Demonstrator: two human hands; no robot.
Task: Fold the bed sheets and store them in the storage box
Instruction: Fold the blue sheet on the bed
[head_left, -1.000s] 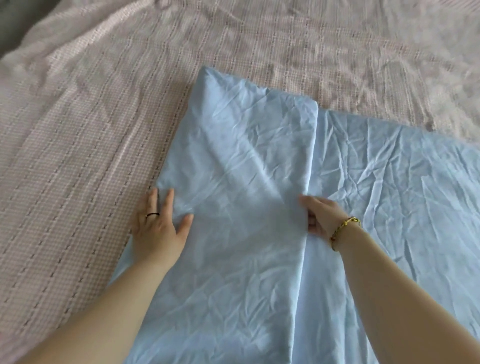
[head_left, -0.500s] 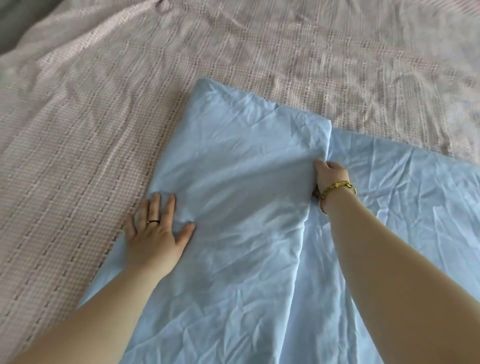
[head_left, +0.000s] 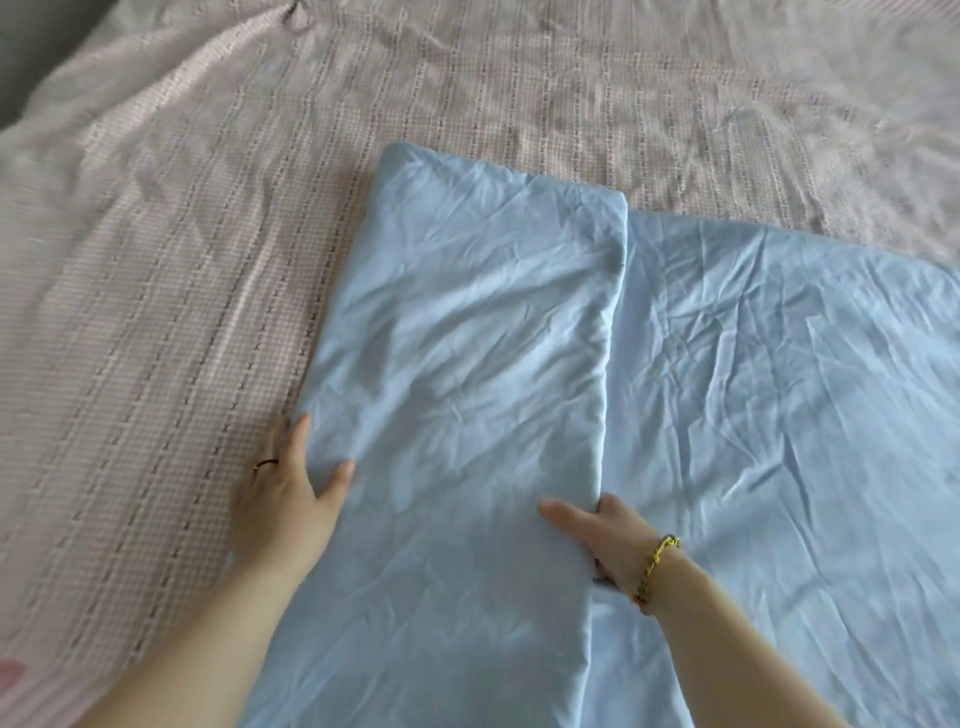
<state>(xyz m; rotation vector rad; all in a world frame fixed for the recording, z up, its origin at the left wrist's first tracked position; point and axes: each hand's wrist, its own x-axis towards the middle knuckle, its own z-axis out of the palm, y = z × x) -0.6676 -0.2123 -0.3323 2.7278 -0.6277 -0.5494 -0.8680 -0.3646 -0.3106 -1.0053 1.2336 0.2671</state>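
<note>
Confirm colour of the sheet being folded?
The sheet is plain light blue with no pattern, only creases. The head view shows it best.

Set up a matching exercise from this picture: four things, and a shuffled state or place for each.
1 left hand
2 right hand
3 blue sheet
4 pink checked bedspread

A partly folded over itself
B wears a gold bracelet
C lies beneath the sheet
D wears a dark ring

Pairs: 1-D, 2-B, 3-A, 4-C
</note>
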